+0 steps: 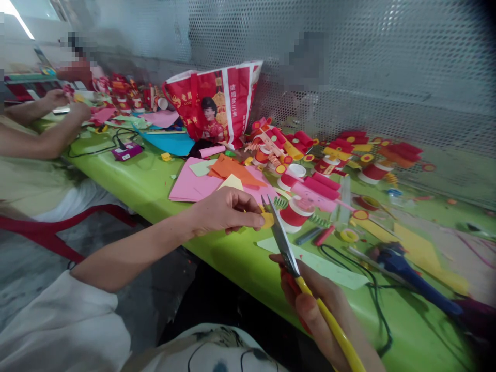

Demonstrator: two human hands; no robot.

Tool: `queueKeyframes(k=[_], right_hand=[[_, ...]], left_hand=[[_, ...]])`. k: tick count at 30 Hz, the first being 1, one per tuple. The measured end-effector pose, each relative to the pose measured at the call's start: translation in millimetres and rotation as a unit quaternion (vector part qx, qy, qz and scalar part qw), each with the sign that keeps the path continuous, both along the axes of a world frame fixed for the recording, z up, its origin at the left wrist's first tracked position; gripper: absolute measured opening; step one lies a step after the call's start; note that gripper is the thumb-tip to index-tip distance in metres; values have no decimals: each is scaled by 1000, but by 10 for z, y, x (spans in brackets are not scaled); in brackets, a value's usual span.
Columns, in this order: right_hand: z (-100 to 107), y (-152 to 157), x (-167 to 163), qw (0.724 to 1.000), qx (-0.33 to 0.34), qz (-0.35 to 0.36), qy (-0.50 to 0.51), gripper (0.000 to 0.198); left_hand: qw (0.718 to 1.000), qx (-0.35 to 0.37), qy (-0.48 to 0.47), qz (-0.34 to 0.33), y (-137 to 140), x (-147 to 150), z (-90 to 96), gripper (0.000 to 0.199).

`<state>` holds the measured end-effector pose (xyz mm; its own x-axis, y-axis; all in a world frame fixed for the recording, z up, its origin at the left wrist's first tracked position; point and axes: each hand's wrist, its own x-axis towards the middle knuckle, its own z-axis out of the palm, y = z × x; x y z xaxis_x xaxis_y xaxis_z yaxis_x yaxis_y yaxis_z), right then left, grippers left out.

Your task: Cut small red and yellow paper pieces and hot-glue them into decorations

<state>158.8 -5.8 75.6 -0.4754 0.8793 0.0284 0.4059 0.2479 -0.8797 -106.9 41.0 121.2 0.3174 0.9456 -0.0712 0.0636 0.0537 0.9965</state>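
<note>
My left hand (228, 209) pinches a small piece of yellow paper (267, 220) between thumb and fingers, above the front edge of the green table. Wrapped around the yellow-handled scissors (289, 258) is my right hand (318, 299). The blades point up and away, slightly apart, with their tips right beside the yellow paper. Whether the blades touch the paper I cannot tell. Just beyond the blades stands a paper figure (306, 201) with a pink face, a red top and a red-and-white base. A pale green paper strip (318, 263) lies under the scissors.
Pink paper sheets (189, 181) and orange paper (236, 170) lie behind my left hand. A red bag (213, 108) stands at the back. A blue glue gun (414, 279) and its black cable (374, 305) are at right. Another person's hands (67, 106) work at far left.
</note>
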Motion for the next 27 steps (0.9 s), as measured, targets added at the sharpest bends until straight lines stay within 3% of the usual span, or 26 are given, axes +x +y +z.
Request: queueKeyframes(k=[9, 21, 27], right_hand=[[-36, 29, 33, 999, 19, 25, 7, 89], [-25, 4, -31, 1000, 8, -11, 20, 88], [-116, 105, -67, 998, -54, 3, 15, 87]], left_hand=[[1000, -8, -9, 27, -4, 16, 38, 19], [999, 30, 12, 21, 28, -21, 31, 17], [1000, 9, 13, 23, 177, -38, -35, 15]])
